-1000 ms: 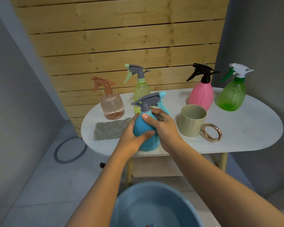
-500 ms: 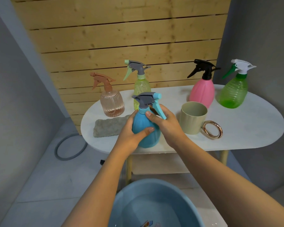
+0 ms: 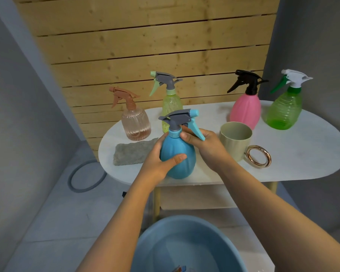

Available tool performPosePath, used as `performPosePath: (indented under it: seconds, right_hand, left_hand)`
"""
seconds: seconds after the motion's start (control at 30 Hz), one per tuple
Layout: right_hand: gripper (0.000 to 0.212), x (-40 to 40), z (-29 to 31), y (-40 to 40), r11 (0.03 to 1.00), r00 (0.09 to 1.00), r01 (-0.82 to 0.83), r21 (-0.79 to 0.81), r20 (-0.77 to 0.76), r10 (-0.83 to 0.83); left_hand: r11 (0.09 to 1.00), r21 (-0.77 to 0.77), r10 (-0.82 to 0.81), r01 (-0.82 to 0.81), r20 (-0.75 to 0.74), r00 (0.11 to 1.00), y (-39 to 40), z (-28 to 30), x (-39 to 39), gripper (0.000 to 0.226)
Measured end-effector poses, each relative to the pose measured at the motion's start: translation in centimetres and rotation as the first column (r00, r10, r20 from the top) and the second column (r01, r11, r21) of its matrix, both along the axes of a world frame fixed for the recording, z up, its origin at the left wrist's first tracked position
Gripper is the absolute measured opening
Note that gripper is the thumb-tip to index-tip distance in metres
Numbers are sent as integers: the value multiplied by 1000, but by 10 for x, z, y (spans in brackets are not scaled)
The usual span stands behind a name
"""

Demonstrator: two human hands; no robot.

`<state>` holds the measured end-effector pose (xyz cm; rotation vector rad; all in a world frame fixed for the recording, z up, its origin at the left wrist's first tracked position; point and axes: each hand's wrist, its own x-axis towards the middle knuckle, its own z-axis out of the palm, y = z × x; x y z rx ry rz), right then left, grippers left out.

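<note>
A blue spray bottle (image 3: 180, 165) with a grey-and-teal trigger head (image 3: 182, 119) stands upright at the front edge of the white oval table (image 3: 294, 154). My left hand (image 3: 159, 163) grips its body from the left, thumb across the front. My right hand (image 3: 204, 144) holds the neck just under the head, fingers curled around it, with the teal trigger lying over them.
On the table stand a peach bottle (image 3: 134, 124), a yellow-green bottle (image 3: 170, 103), a pink bottle (image 3: 245, 110) and a green bottle (image 3: 285, 110). A beige cup (image 3: 235, 143) with a gold ring handle (image 3: 259, 156) is right of my hands, a grey cloth (image 3: 132, 152) left. A blue basin (image 3: 185, 246) sits below.
The spray head has turned on the bottle: its teal trigger swung from the far side round to the right, over my right hand. My left hand kept its grip on the body.
</note>
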<state>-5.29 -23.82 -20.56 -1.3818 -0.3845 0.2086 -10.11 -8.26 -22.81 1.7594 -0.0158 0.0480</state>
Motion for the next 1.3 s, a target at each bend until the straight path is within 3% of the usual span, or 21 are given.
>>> performPosePath:
  seconds: [0.1, 0.27, 0.5, 0.73, 0.9, 1.3]
  right_hand:
    - [19, 5, 0, -1, 997, 993, -45, 61, -106, 51]
    - [25, 14, 4, -3, 1000, 995, -23, -15, -94, 22]
    - [26, 10, 11, -3, 955, 951, -295, -10, -102, 293]
    - [15, 8, 16, -2, 982, 991, -117, -145, 52, 126]
    - [28, 2, 24, -2, 953, 961, -273, -130, 12, 277]
    - [27, -13, 24, 15, 977, 981, 111, -183, 177, -78]
  left_hand:
    - [1000, -6, -8, 8, -2, 1000, 1, -1, 1, 80]
    - [1000, -6, -23, 23, 0, 1000, -2, -1, 1, 82]
    - [999, 19, -29, 29, -20, 999, -1, 1, -1, 84]
    - [996, 83, -41, 44, -32, 999, 0, 6, -3, 86]
    - [992, 115, -43, 48, -47, 998, 0, 8, -1, 81]
    - [991, 134, -23, 30, -52, 998, -2, 14, -6, 68]
